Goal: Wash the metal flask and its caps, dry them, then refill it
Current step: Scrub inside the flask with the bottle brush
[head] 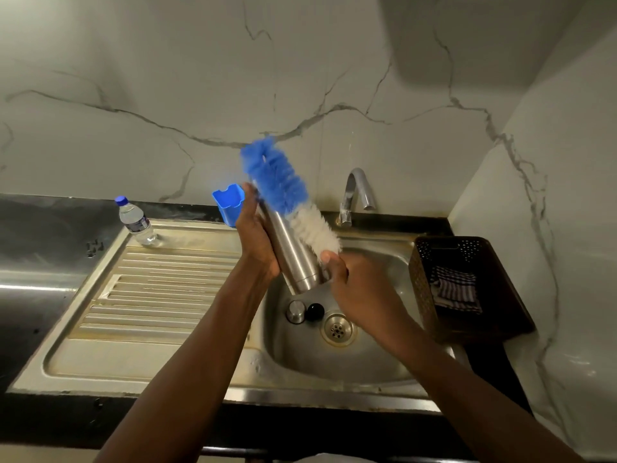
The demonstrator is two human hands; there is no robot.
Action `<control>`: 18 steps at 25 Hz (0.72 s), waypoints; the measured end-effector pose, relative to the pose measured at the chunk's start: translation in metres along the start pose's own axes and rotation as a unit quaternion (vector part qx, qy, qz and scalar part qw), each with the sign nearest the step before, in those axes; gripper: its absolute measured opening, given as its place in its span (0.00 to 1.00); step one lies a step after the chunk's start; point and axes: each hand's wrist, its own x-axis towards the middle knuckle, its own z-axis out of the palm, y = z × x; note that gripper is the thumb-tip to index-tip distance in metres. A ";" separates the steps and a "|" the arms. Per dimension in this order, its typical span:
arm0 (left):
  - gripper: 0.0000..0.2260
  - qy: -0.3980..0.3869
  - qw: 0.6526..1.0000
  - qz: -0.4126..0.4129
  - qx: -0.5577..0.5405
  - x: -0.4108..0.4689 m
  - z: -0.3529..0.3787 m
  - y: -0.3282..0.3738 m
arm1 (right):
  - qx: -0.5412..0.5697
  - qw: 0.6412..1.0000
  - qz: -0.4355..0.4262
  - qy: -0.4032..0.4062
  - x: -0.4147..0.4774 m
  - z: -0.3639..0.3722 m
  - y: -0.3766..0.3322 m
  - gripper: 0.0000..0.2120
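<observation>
Blue cup point(228, 203) against marble wall point(200, 78), dark perforated basket point(419, 289), curved tap point(359, 187)

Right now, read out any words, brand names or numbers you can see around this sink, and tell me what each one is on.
No text can be read in this view.
On the plastic water bottle: a printed label, too small and blurred to read.
On the metal flask: plain steel where visible, no lettering.
On the bottle brush, blue holder, steel cap, black cap, basket and striped cloth: no markings visible.
</observation>
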 end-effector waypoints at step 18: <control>0.29 -0.025 0.999 -0.013 -0.025 0.001 0.001 0.026 | 0.020 0.996 0.058 -0.058 -0.027 0.000 0.008 0.21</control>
